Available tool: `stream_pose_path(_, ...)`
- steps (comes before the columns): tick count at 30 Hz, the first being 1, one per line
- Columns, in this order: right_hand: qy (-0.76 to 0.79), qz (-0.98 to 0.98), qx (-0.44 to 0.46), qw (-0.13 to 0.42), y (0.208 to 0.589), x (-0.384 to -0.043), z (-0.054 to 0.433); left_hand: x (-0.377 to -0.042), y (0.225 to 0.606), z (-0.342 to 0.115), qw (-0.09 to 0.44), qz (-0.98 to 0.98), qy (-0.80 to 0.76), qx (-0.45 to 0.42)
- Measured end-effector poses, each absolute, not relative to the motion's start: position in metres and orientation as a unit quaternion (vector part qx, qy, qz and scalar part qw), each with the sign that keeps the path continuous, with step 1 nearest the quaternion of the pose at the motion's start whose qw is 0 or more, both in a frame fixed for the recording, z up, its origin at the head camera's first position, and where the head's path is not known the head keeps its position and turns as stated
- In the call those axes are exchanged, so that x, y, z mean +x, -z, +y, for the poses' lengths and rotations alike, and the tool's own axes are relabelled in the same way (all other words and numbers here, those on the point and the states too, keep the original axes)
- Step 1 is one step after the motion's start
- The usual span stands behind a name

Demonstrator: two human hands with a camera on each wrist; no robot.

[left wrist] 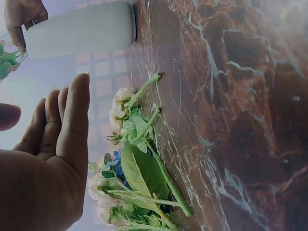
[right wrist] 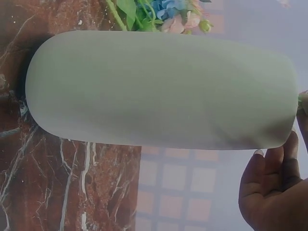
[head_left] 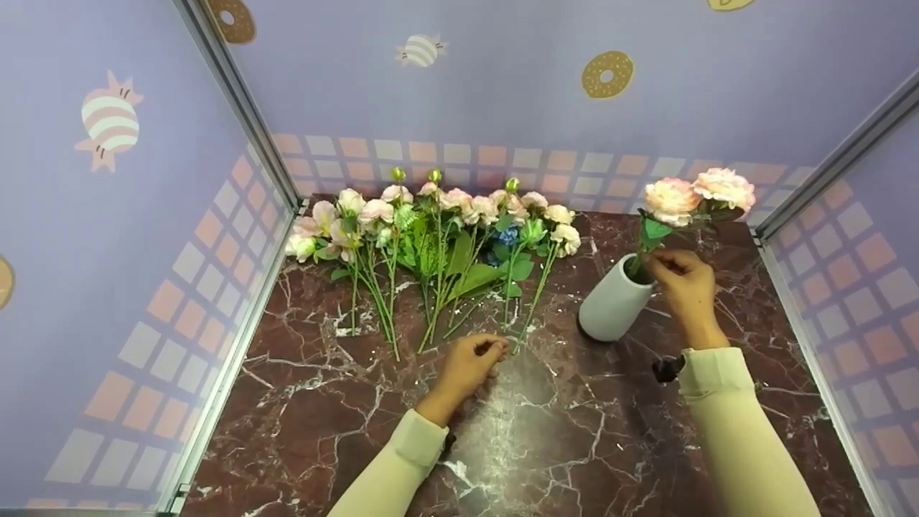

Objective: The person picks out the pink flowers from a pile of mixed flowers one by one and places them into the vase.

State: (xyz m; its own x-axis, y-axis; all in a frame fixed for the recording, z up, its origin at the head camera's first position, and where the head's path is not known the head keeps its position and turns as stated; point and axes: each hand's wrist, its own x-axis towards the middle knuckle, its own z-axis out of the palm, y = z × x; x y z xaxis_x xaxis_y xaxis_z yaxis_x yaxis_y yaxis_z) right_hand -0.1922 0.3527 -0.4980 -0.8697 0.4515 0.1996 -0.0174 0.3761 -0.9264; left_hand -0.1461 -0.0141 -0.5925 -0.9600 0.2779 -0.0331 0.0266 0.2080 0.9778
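Note:
A tall pale grey vase (head_left: 612, 305) stands upright on the right part of the table. My right hand (head_left: 683, 287) is at its mouth, thumb and fingertips pinching the green stem of a pink artificial peony (head_left: 672, 202). A second pink bloom (head_left: 724, 190) sits beside the first, over the vase. The stems' lower ends are hidden inside the vase. The right wrist view has the vase side (right wrist: 159, 91) across it, with fingertips right at the rim. My left hand (head_left: 470, 366) hovers over the table near the stem ends, holding nothing; its fingers look straight in the left wrist view.
A row of artificial flowers (head_left: 459, 208) lies along the back of the dark red marbled table (head_left: 323, 431), stems toward me. Among them are pink and white blooms, a blue flower (head_left: 508, 235) and broad green leaves (left wrist: 144, 168). Lilac panels (head_left: 502, 86) enclose the table at back and sides.

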Motion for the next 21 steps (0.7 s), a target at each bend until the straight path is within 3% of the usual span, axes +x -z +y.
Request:
stream_pose_path(10,-0.527,-0.815,-0.134,0.201,0.501,-0.188,0.354,-0.148,0.593,-0.021,0.071,0.795,-0.596,0.085)
stream_pose_path(21,-0.550,-0.791,-0.136,0.232,0.513,-0.187,0.354,-0.154,0.598,-0.027,0.072,0.786,-0.610,0.073)
